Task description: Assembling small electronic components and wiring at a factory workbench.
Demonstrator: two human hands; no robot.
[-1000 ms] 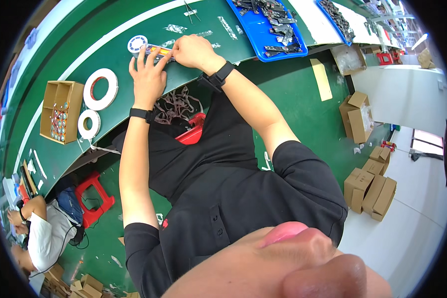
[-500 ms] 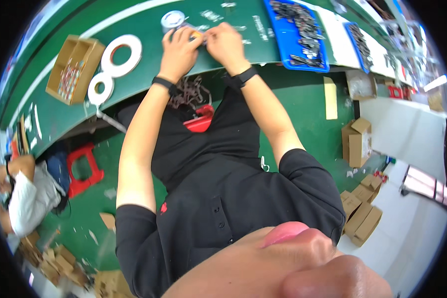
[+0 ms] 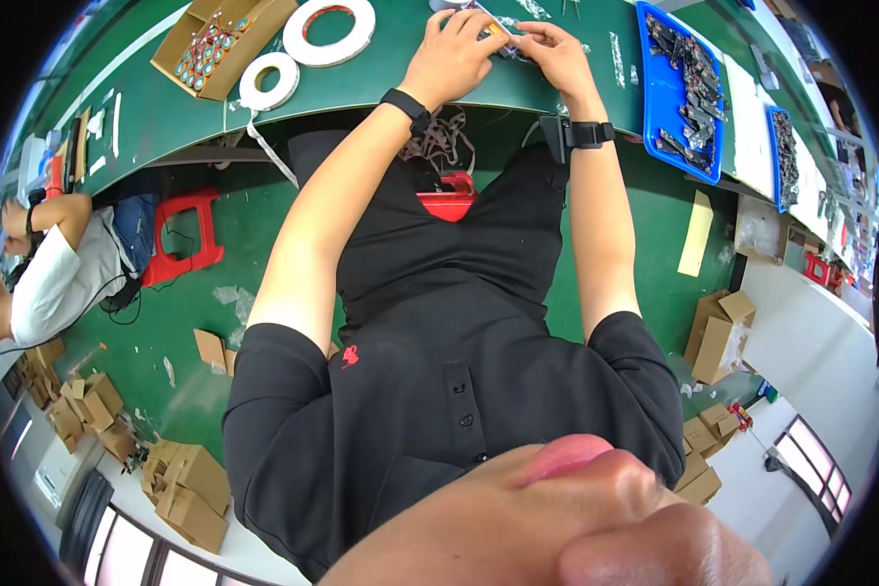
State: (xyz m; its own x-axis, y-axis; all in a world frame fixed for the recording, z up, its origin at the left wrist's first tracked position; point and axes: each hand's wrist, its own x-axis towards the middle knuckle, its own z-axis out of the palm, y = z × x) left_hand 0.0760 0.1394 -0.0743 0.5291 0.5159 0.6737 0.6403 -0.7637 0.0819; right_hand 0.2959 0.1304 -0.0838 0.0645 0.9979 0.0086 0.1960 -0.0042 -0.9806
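Observation:
Over the green worktop (image 3: 391,86), my two hands meet near the far edge of the picture. My left hand (image 3: 451,61) is closed, fingers curled over a small grey part with a yellow-orange patch (image 3: 496,30). Thumb and fingers pinched, my right hand (image 3: 560,61) reaches the right end of this part. What its fingertips grip is too small and too covered to name. Just beyond my left fingers, a round pale item (image 3: 443,4) is cut off by the frame. Small clear plastic pieces (image 3: 616,57) lie to the right of my right hand.
To the left stand a cardboard box (image 3: 212,86) of small cylindrical parts with wires and two white tape rolls (image 3: 330,53) (image 3: 269,101). A blue tray (image 3: 657,153) of dark parts lies to the right. A red stool (image 3: 449,203) is below me; a co-worker (image 3: 59,278) sits far left.
The whole view has shifted, so the worktop and hands appear farther up and to the right. My hands stay together; the fingers of my right hand are stretched out more.

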